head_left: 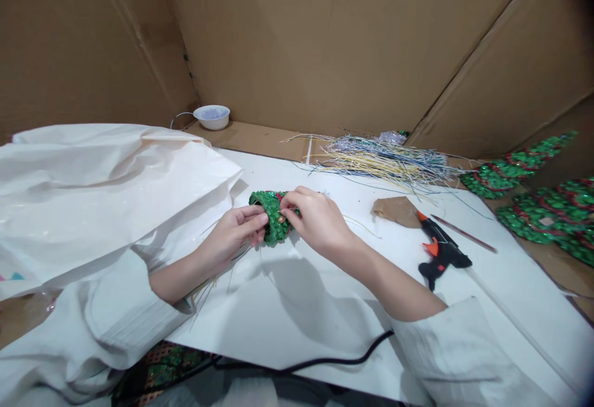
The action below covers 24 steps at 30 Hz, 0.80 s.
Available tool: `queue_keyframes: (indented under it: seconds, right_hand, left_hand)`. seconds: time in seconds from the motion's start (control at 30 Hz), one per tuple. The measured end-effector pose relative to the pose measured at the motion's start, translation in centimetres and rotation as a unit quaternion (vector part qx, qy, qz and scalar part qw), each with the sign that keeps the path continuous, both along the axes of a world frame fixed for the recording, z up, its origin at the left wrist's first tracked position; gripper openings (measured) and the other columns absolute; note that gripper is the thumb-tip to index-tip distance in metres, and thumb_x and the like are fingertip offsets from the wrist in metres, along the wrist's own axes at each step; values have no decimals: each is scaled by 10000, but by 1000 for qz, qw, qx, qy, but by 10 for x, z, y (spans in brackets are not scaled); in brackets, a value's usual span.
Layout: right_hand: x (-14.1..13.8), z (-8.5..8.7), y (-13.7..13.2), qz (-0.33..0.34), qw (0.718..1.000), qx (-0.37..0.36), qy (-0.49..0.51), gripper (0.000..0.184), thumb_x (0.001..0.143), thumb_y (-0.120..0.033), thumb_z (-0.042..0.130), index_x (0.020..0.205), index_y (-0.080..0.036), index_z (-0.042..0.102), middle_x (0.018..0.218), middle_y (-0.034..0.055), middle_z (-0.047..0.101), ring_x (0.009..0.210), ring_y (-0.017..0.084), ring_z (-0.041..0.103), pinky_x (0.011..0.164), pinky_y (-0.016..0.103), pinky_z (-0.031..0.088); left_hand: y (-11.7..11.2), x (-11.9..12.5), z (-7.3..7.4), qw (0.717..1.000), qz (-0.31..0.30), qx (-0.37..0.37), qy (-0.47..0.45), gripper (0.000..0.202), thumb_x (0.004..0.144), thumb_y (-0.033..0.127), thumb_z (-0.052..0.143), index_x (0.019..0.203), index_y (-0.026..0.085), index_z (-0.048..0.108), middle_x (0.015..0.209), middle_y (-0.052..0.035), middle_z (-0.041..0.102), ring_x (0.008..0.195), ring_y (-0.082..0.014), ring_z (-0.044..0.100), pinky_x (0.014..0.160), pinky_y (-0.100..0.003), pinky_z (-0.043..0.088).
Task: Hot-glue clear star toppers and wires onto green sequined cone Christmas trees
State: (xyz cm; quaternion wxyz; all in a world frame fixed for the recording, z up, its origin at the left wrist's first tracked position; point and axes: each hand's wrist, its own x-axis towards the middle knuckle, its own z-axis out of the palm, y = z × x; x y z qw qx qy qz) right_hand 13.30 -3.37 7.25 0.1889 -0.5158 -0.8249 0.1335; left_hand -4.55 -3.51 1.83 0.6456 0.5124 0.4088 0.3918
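Observation:
Between my hands, over the middle of the white board, is a green decorative Christmas tree (275, 234) lying on its side, with red garland and small gold beads on it. My left hand (241, 226) grips its wide base end, thumb on the outside and fingers partly hidden behind. The thumb and fingers of my right hand (315, 218) are pinched together at the tree's surface beside a gold bead (281, 218). A thin wire-like bit seems to show at the fingertips, too small to make out well. Behind my right hand the tree's tip is hidden.
A black glue gun (443, 251) with an orange nozzle lies at right, beside a brown scrap (394, 210) and a thin stick (464, 234). Wire strands (385, 161) are piled behind. White plastic (106, 197) covers the left; a bowl (212, 124) stands behind. Green trees (515, 169) are far right.

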Motion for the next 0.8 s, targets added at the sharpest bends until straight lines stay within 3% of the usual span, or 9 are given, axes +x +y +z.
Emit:
queue_keyframes:
  seconds: [0.2,0.37,0.8]
  right_hand:
    - [10,4,3,85,996,-21,27,255,852,-73,417,922,-165,645,910,50,600,808,132,543,701,230,353]
    - [19,6,7,4,1000,16,-4,89,847,-183,518,837,-150,600,820,43,591,704,129,510,640,237,336]
    - [11,10,1,-3,997,43,-67,153,869,-214,497,782,-172,615,798,42,607,717,145,529,584,251,292]
  left_hand:
    - [0,2,1,999,10,-23,-23,220,732,326,685,792,133,597,591,10,534,502,-83,465,481,-198,370]
    - [0,2,3,1000,0,-23,-19,218,756,333,663,774,134,578,590,3,546,509,-82,465,491,-199,361]
    - [0,3,2,1000,-20,-5,-14,226,786,351,627,767,132,574,645,-10,542,550,-93,478,501,-211,368]
